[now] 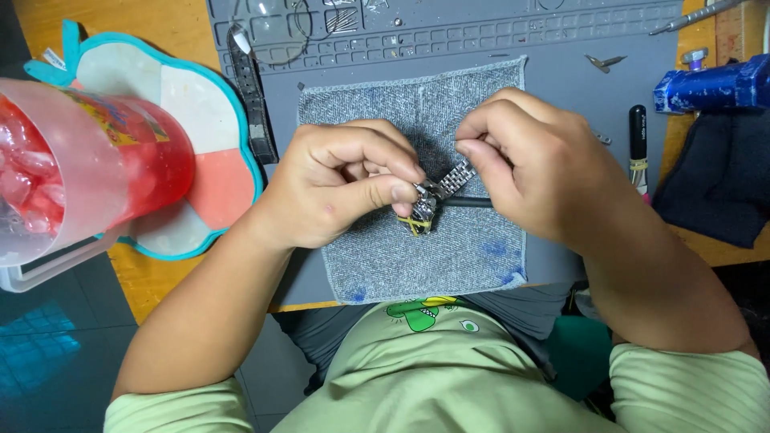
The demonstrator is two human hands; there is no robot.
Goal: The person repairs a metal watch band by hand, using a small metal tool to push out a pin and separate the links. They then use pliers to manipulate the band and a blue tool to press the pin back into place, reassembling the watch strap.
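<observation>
Green shirt [433, 377] nearest; above a grey cloth [417, 248], left hand [337, 188] pinches a watch [423, 210], right hand [529, 164] grasps its metal band [455, 178].

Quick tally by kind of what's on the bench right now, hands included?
Hands: 2, left hand and right hand, both pinching the silver metal-link watch
Watches: 1
Black leather watch straps: 1
Grey woven cloths: 1
Clear plastic pitchers of red drink: 1
Black-handled tools: 1
Blue cylinders: 1
Total: 8
</observation>
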